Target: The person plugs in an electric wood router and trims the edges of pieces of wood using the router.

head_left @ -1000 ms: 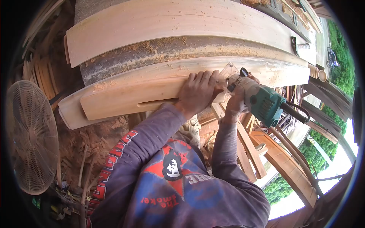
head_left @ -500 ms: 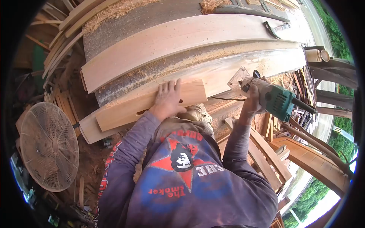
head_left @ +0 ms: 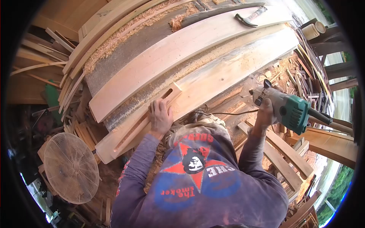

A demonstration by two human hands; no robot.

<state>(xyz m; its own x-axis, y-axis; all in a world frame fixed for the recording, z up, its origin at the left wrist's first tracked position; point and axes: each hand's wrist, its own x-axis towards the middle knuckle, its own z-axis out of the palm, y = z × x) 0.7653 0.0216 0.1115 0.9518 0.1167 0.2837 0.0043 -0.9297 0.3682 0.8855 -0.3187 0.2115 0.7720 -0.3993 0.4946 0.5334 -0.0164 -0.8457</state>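
Apparently, from head view, fingers of your left hand (head_left: 161,116) were curled over slotted piece (head_left: 141,128), holding it atop near long board (head_left: 235,70); openings showed either side of hand, could not tell if one slot or two. Your right hand (head_left: 268,110) gripped teal router (head_left: 294,114) around body, apart from wood, cord (head_left: 228,114) trailing. Step in hand looked like positioning piece; next move seemed to call for firm seating, steady left grip, cord clear of router

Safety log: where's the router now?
Head view, right of centre: the router is in the right hand, below the right end of the nearer long plank.
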